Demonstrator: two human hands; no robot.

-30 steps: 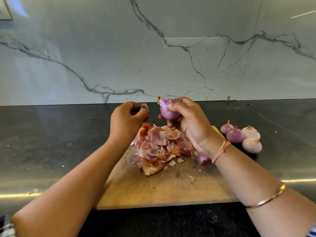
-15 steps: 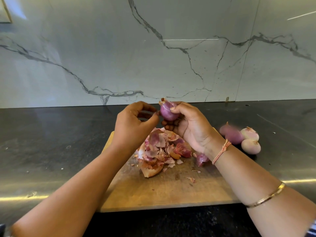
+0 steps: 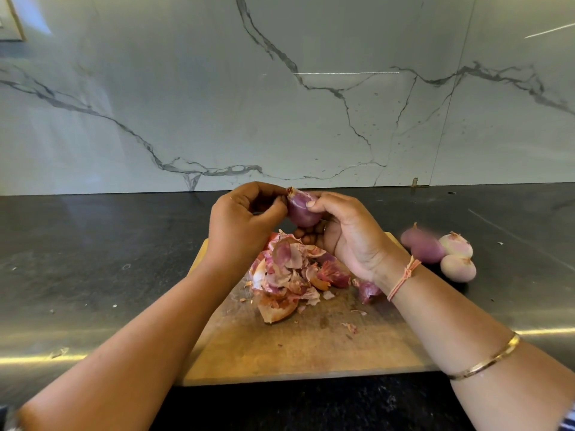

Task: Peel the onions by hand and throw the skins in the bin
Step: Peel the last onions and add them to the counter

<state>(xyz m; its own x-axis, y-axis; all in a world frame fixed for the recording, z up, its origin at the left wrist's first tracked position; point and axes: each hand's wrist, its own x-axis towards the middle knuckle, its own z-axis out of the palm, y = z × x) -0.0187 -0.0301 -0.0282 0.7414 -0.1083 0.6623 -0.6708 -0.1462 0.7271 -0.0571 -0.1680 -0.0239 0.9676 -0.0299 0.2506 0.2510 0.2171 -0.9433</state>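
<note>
Marble wall (image 3: pixel 186 104), dark counter (image 3: pixel 93 244), then my wooden board (image 3: pixel 311 346) heaped with skins (image 3: pixel 292 272). Above it my right hand (image 3: pixel 348 234) grips an onion (image 3: pixel 301 211); my left hand (image 3: pixel 242 222) pinches at its tip. Peeling underway; next, I judge, strip that skin off.

Behind your left hand (image 3: pixel 242 222) and right hand (image 3: pixel 351 237) you face a white marble wall (image 3: pixel 186 88) crossed by grey veins, glossy enough to carry thin streaks of reflected light. A vertical seam (image 3: pixel 450 104) splits the wall beyond and to the right of your right hand, with a small brass-coloured fitting (image 3: pixel 414 181) at its foot. High and far left of your left hand, a framed corner (image 3: pixel 12 23) shows at the edge. Under both hands runs a dark stone worktop (image 3: pixel 93 250) dotted with pale specks. A bright band of light (image 3: pixel 40 359) lies across it, nearer you than your hands.
</note>
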